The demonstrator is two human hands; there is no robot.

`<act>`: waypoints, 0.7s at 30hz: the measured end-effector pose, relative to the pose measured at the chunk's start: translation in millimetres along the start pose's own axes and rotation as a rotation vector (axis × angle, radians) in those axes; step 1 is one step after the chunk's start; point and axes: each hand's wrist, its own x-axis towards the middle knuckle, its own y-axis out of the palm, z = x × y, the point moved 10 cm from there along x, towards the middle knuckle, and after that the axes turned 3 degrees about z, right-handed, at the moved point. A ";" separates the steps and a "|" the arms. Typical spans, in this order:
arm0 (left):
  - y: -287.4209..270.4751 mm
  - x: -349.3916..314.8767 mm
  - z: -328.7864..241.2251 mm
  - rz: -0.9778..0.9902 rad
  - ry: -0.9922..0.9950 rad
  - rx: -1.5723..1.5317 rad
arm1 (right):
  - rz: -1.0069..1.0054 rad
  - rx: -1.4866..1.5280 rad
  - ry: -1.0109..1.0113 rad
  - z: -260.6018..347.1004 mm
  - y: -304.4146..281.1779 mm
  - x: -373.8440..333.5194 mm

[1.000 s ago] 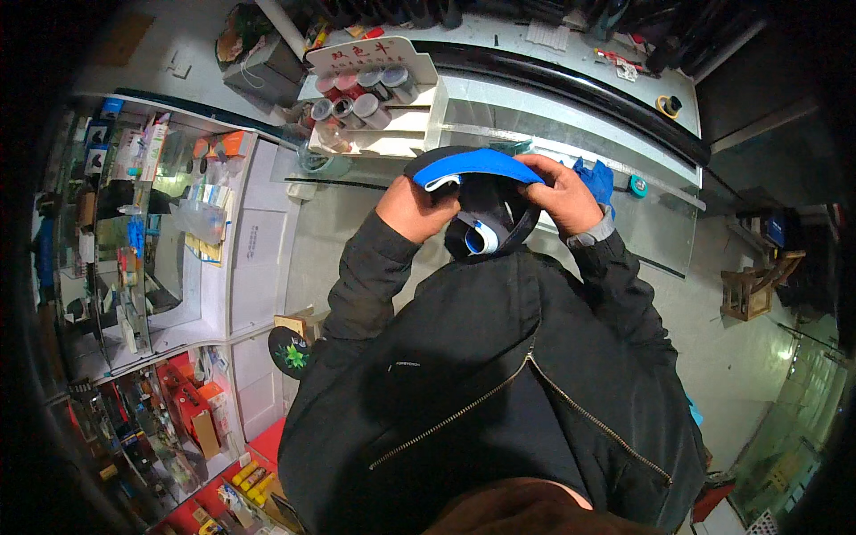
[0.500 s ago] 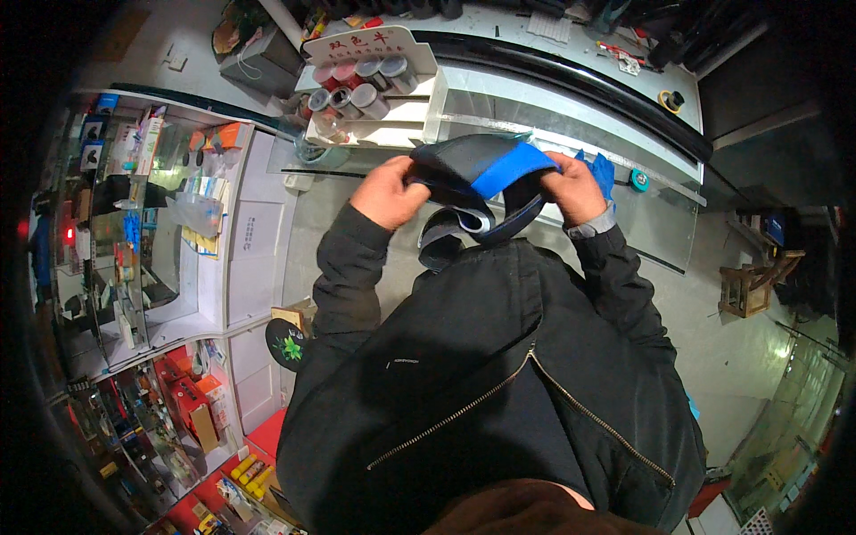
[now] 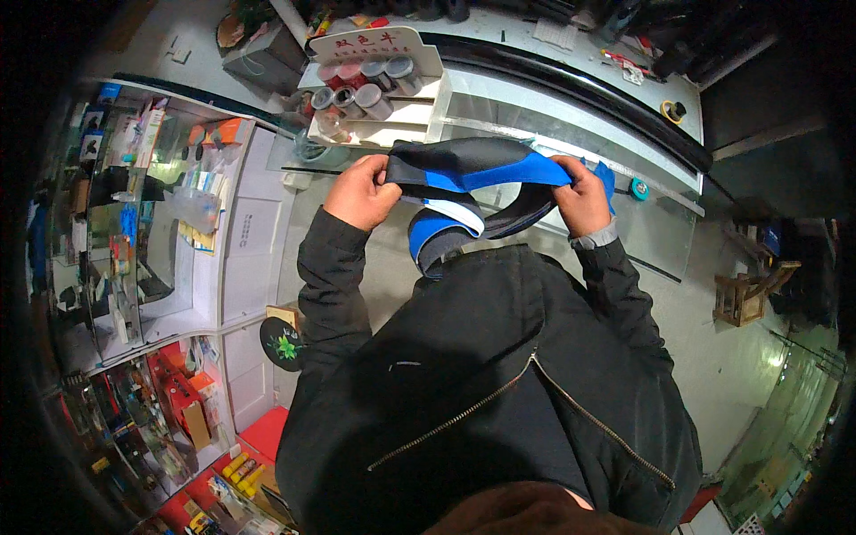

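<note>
At the left stands a white cabinet (image 3: 251, 236), and across the top runs a long worktop (image 3: 588, 59). A tiered white rack (image 3: 415, 109) is set at its near edge, with lidded jars (image 3: 373, 100) on it. Just in front of the person's chest, a looped black-and-blue band (image 3: 473, 157) is held in the air. Its left end is pinched by the curled fingers of the left hand (image 3: 358, 194); its blue right end is pinched by those of the right hand (image 3: 583, 196). A small teal roll (image 3: 638, 189) is seen near the right hand.
</note>
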 end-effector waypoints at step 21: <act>4.4 -9.2 -68.0 0.001 0.118 -0.002 | 0.056 0.021 -0.110 9.9 20.7 -3.6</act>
